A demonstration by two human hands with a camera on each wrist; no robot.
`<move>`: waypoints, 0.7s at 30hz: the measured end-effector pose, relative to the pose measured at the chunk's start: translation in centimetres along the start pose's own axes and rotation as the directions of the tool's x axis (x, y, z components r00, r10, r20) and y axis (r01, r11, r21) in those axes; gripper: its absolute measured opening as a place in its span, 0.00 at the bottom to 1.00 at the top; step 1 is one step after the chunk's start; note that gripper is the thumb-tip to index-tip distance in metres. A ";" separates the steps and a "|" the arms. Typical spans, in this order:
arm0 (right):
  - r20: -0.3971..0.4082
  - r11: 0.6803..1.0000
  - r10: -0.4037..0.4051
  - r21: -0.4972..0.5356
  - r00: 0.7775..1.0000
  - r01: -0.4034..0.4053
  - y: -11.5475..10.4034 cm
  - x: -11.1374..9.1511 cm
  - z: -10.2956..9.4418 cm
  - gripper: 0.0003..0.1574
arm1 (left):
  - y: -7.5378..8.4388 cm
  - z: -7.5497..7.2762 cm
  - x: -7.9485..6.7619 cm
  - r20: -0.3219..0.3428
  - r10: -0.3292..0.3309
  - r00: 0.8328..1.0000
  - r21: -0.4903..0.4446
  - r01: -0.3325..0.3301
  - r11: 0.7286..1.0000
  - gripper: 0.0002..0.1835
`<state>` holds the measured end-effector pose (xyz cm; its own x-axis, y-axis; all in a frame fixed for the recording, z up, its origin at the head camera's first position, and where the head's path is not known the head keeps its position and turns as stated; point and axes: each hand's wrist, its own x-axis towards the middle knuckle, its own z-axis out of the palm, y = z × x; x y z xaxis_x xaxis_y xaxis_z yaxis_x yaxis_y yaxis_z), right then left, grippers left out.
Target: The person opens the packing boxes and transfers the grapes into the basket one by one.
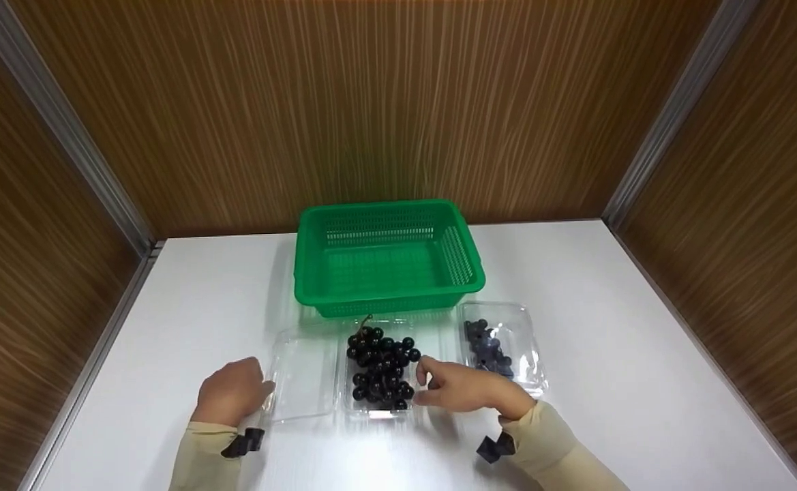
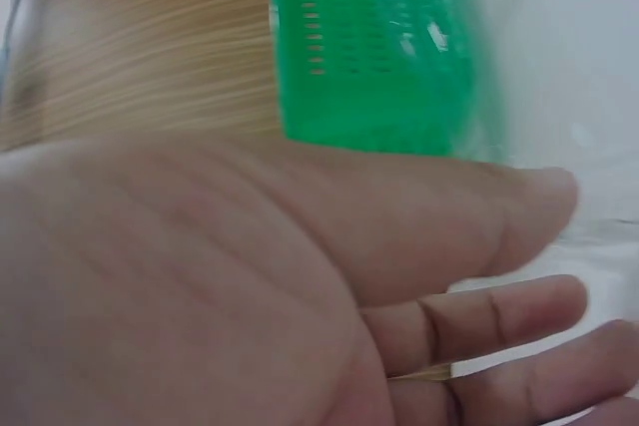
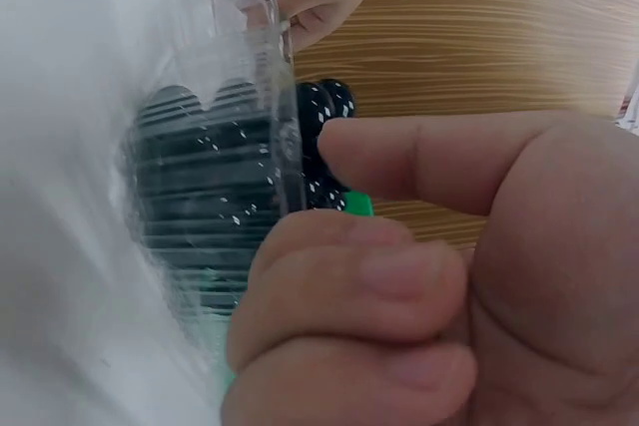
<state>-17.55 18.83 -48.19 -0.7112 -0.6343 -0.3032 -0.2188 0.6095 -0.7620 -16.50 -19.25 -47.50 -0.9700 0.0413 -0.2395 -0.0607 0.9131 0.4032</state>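
Note:
A bunch of dark grapes lies in a clear plastic clamshell box, its stem standing up at the far end. The box's clear lid is folded open to the left. At the lid's outer left edge is my left hand, thumb and fingers apart in the left wrist view. My right hand is at the box's right side, fingers loosely bent, with the thumb and index finger apart. In the right wrist view, the right fingertips overlap the clear wall and the grapes show through it.
A green plastic basket with slotted sides stands behind the box. To the right, a second clear plastic box holds dark grapes. Everything is on a white table with wood-grain panels at the back and sides.

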 end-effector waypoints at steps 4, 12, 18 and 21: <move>-0.046 0.998 -0.045 -0.039 0.998 0.044 -0.1 -0.1 -0.4 0.15 | 1.1 -0.6 -0.7 -0.100 0.053 0.994 -0.011 -0.054 0.998 0.17; -0.235 0.979 -0.186 -0.123 0.954 0.161 -0.9 0.0 -0.7 0.06 | 4.0 -1.1 -2.3 -0.226 0.218 0.949 -0.049 -0.235 0.971 0.21; -0.313 0.964 -0.253 -0.158 0.915 0.213 -1.8 -0.1 -0.7 0.04 | 5.6 -1.3 -2.8 -0.269 0.303 0.914 -0.039 -0.324 0.945 0.25; -0.329 0.955 -0.277 -0.198 0.903 0.221 -2.4 -0.1 -0.8 0.05 | 6.0 -1.2 -2.6 -0.277 0.320 0.906 -0.033 -0.342 0.939 0.26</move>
<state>-17.47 17.85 -45.88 -0.8015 -0.5846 0.1254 -0.4978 0.5362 -0.6816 -14.58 -14.37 -43.36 -0.9634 0.2172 0.1572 0.2670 0.8302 0.4893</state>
